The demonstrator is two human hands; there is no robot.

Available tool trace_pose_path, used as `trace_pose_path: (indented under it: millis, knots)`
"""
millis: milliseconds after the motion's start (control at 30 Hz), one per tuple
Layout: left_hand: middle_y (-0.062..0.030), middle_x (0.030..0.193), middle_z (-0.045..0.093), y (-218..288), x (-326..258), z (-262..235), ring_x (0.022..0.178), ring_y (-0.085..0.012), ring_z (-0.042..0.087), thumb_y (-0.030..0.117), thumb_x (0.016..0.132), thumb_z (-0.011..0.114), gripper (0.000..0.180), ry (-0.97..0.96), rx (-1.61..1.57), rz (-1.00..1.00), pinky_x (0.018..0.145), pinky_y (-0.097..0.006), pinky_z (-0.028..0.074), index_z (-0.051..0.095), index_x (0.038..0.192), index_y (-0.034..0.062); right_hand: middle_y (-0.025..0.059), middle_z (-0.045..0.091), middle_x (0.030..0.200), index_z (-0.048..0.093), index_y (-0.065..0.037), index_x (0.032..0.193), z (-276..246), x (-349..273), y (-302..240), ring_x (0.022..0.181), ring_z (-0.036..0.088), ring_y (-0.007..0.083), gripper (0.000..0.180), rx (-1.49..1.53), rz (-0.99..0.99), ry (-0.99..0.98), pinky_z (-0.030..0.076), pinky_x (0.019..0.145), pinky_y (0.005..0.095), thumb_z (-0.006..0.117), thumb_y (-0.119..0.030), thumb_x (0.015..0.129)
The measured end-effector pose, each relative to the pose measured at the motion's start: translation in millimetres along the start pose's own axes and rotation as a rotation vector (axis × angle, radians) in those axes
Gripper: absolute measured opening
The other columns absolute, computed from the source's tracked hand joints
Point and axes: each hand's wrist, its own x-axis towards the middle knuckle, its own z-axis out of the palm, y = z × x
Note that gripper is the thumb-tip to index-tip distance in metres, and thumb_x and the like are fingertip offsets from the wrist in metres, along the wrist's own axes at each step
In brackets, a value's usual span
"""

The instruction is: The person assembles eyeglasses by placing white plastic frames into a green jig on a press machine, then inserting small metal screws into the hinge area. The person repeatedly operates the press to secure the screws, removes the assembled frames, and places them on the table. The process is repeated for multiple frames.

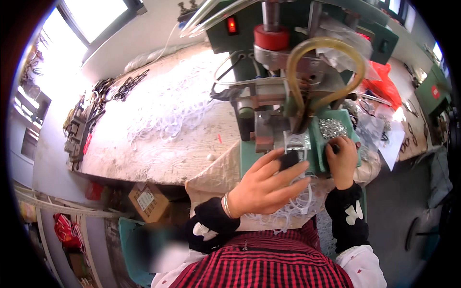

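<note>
My left hand [269,188] is in front of the press, its fingers stretched and apart. A black cover [289,161] sits around one fingertip, just below the press's metal work area [295,140]. White plastic loops [290,213] lie beneath this hand on the cloth over my lap; whether its fingers touch one is unclear. My right hand [344,161] reaches over the near end of a green tray [321,161]. Its fingers are curled together beside small shiny metal parts [332,127], with black on a fingertip. What they pinch is hidden.
The green press [221,31] with a red collar [272,37] and a bent yellowish tube [331,42] rises ahead. Many white loops [168,110] spread across the wooden table [139,165]. Dark metal tools [93,105] lie left; a red bag [384,86] lies right. Below is a cardboard box [149,201].
</note>
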Motion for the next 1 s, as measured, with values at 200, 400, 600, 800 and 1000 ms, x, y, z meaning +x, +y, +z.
trace_pose_path:
  millis: [200,400,600,800,1000]
  knots:
    - [-0.0127,0.099,0.069,-77.4,-52.9,-42.2,0.094,-0.0326,0.063,0.000,0.085,0.068,0.012,0.404,0.436,-0.581,0.086,-0.041,0.046,0.068,0.096,0.0024,0.0094,0.070,0.089,0.069,0.001,0.096,-16.3,-16.1,8.4,0.083,0.067,0.0209,0.012,0.347,0.139,0.082,0.051,0.079,0.0314,0.068,0.003,0.084]
    - [-0.0110,0.112,0.067,-234.5,-78.4,-51.5,0.113,-0.0356,0.056,0.026,0.081,0.076,0.017,-0.126,0.975,-0.832,0.097,-0.048,0.043,0.076,0.093,0.0137,0.0116,0.072,0.092,0.072,0.001,0.099,-8.4,9.7,-33.9,0.086,0.068,0.0231,0.014,0.464,0.062,0.046,0.052,0.080,0.0324,0.071,0.000,0.085]
    - [-0.0110,0.102,0.066,-243.5,-116.2,-26.2,0.103,-0.0371,0.056,0.038,0.084,0.074,0.027,-0.315,0.993,-0.951,0.087,-0.050,0.047,0.076,0.090,0.0125,0.0066,0.073,0.095,0.072,0.001,0.105,-9.8,-19.6,4.9,0.091,0.068,0.0146,0.017,0.422,0.179,0.033,0.051,0.085,0.0277,0.068,-0.002,0.089]
    - [-0.0211,0.132,0.062,-143.5,-118.7,-66.4,0.114,-0.0432,0.057,0.027,0.083,0.077,0.026,-0.372,0.540,-0.836,0.099,-0.049,0.045,0.075,0.102,0.0105,0.0082,0.070,0.093,0.072,-0.001,0.098,-39.6,-34.1,-4.5,0.089,0.066,0.0212,0.015,0.471,0.219,0.061,0.049,0.081,0.0310,0.069,0.004,0.084]
    - [-0.0137,0.097,0.062,-119.6,-45.3,-48.6,0.082,-0.0333,0.064,0.006,0.081,0.075,0.028,-0.105,0.350,-0.845,0.073,-0.041,0.052,0.071,0.108,0.0084,0.0102,0.069,0.094,0.070,0.000,0.098,-35.0,23.8,-82.9,0.090,0.066,0.0218,0.018,0.737,-0.020,-0.017,0.050,0.082,0.0312,0.070,0.001,0.079]
